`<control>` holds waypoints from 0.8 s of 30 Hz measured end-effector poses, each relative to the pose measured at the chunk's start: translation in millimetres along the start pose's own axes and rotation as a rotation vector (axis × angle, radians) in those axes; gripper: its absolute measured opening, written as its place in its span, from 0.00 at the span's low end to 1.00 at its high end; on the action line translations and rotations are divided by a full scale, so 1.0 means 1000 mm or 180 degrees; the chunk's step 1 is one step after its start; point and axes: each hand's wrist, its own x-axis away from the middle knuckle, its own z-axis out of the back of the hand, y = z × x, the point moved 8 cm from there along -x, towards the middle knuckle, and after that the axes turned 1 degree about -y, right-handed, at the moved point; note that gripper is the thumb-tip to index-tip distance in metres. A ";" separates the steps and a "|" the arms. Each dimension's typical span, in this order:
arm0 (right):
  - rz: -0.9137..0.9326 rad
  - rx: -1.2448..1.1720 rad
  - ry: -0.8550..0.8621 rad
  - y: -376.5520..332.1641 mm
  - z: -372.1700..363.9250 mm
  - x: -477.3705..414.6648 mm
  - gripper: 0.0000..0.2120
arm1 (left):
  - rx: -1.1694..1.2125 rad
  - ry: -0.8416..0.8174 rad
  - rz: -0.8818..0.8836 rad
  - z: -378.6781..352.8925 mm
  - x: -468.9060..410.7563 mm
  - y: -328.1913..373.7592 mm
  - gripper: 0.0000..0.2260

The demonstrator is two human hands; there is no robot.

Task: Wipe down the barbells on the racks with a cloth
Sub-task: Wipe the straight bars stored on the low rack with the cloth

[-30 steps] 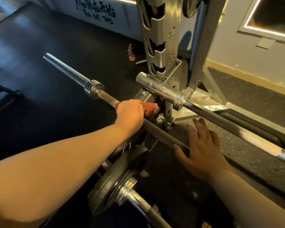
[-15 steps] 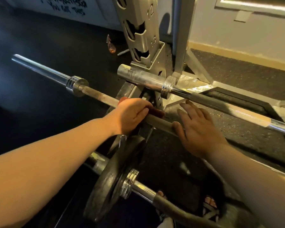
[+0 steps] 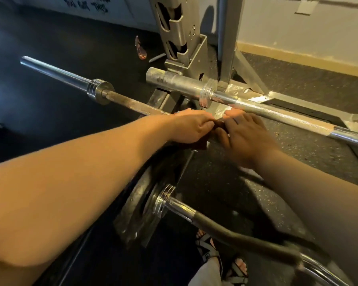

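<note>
A rusty barbell (image 3: 130, 102) runs from the far left towards the middle, its chrome sleeve pointing left. My left hand (image 3: 189, 127) grips a dark red cloth (image 3: 201, 142) wrapped round this bar's shaft. My right hand (image 3: 243, 137) lies flat right beside it, fingers straight, over the same shaft and touching the cloth's edge. A second, shinier barbell (image 3: 277, 116) lies just behind, stretching off to the right. The bar under both hands is hidden.
A curl bar (image 3: 219, 226) with a weight plate (image 3: 136, 207) lies in front, near my sandalled foot (image 3: 236, 263). The steel rack upright (image 3: 180, 38) stands behind the bars. A small bottle (image 3: 140, 51) and a white stick lie on the dark rubber floor.
My left hand has slid the cloth rightwards along the shaft until it meets my right hand. The view has dropped and shifted a little.
</note>
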 end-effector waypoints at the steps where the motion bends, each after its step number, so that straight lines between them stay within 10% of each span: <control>1: 0.0072 0.0004 0.0098 -0.001 0.003 0.000 0.30 | -0.0235 0.0134 0.0159 0.001 -0.002 -0.001 0.10; 5: 0.0429 0.0167 0.0682 -0.004 0.007 -0.002 0.17 | -0.1164 0.0475 0.0542 -0.010 -0.005 0.024 0.09; 12: 0.0461 -0.0017 0.0872 -0.001 0.004 -0.001 0.15 | -0.0565 0.1812 0.0208 -0.022 0.013 0.040 0.05; 18: 0.0355 -0.0027 0.0592 -0.003 0.008 -0.002 0.10 | -0.0801 0.2323 0.1209 -0.020 0.010 0.042 0.17; 24: 0.0244 -0.0240 0.0567 -0.001 0.006 -0.004 0.22 | 0.0216 0.2687 0.0702 -0.030 0.019 0.032 0.09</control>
